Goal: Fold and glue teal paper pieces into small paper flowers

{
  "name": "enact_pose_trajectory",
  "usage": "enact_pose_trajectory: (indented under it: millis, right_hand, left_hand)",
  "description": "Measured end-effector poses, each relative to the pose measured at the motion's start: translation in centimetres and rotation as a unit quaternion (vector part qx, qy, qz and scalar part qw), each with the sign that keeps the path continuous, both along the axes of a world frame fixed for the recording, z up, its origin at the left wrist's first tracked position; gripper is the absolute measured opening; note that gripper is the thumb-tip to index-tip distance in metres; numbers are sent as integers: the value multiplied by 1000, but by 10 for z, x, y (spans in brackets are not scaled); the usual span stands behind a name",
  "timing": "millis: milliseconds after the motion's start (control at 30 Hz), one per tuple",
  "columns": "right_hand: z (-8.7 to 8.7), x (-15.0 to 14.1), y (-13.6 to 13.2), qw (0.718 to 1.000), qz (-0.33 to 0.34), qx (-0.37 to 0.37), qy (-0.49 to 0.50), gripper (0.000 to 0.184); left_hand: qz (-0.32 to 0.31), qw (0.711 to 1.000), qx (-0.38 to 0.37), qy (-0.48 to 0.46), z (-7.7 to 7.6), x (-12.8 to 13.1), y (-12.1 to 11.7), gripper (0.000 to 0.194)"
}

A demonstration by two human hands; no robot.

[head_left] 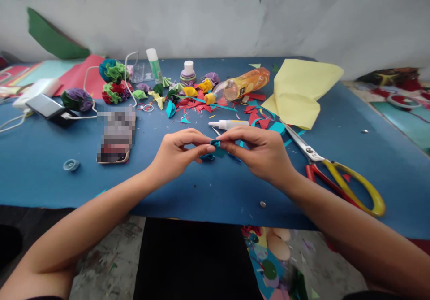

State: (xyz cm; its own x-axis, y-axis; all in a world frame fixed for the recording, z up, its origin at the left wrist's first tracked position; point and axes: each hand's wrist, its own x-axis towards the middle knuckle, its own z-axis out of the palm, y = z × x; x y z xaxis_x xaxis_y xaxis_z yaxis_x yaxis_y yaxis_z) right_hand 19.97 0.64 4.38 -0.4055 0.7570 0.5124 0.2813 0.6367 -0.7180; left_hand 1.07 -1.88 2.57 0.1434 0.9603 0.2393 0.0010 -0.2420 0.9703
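Note:
Between the fingertips of both hands is a small folded piece of blue-teal paper (pixel 215 144), held above the middle of the blue table. My left hand (pixel 184 150) pinches its left side with thumb and forefinger. From the right, my right hand (pixel 257 150) grips the other side the same way. Just beyond the fingers lies a white glue tube (pixel 231 123), close to a thin pointed metal tip. More blue paper shows partly below the hands; its shape is mostly hidden. Large scissors (pixel 314 154) with red and yellow handles lie to the right.
Paper scraps (pixel 198 104) and folded paper pieces cover the table's middle, beside an orange-labelled bottle (pixel 245 84). A glue stick (pixel 154 64) stands behind. Yellow paper (pixel 298 91) lies right; a phone (pixel 117 136), a power bank (pixel 50 108) with cables and ruffled paper balls (pixel 116 71) lie left.

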Motion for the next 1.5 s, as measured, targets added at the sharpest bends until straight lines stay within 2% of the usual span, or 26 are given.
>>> enact_pose_trajectory:
  millis: [133, 433, 567, 700, 800, 933, 1100, 1233, 1400, 1500]
  right_hand:
    - [2, 1, 0, 999, 17, 37, -10, 9]
    - [-1, 4, -1, 992, 25, 118, -32, 12]
    - [-1, 4, -2, 991, 43, 125, -26, 13]
    - [1, 5, -5, 990, 59, 126, -24, 12]
    - [1, 7, -6, 991, 58, 120, -33, 11]
    - [-1, 8, -4, 990, 62, 121, -40, 14]
    - [-1, 7, -2, 989, 66, 124, -41, 19]
    - [-1, 5, -1, 989, 69, 124, -42, 17]
    - [-3, 4, 0, 985, 69, 154, -29, 13]
    - [-3, 2, 0, 986, 55, 155, -36, 8]
  left_hand:
    - [-32, 998, -33, -35, 2, -1, 2, 23]
    - [-56, 998, -18, 4, 5, -1, 1, 28]
    - [-101, 991, -84, -39, 5, -5, 3, 28]
    - [-153, 971, -165, -84, 6, -7, 6, 28]
    - [-161, 963, -197, -83, 7, -6, 6, 32]
    - [-135, 976, -165, -51, 9, -5, 4, 35]
    - [-148, 978, -144, -40, 8, -7, 4, 30]
    - [-143, 981, -126, -19, 7, -7, 4, 35]
    - [-97, 994, -47, 17, 5, -3, 2, 36]
    - [-52, 998, 15, 34, 1, -1, 1, 28]
